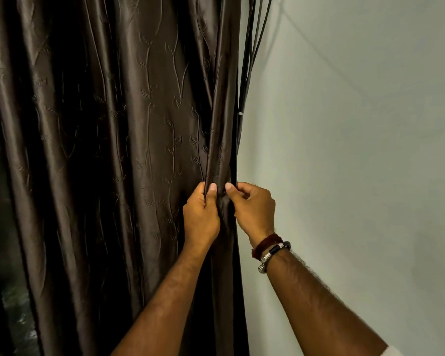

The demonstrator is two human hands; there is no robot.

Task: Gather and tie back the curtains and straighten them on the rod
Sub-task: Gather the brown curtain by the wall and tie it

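The curtain (113, 150) hung in loose folds against the wall (357, 150), its right edge bunched where I pinched it. My left hand (201, 214) and right hand (252, 209) each curled tight round that edge fold, side by side, likely to begin gathering it; no rod or tieback showed.

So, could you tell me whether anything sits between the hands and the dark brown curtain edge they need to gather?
Nothing visible does. The left hand and the right hand both already pinch the folded edge of the dark brown satin curtain. The bundle of thin black cables hangs behind that edge, above the hands.
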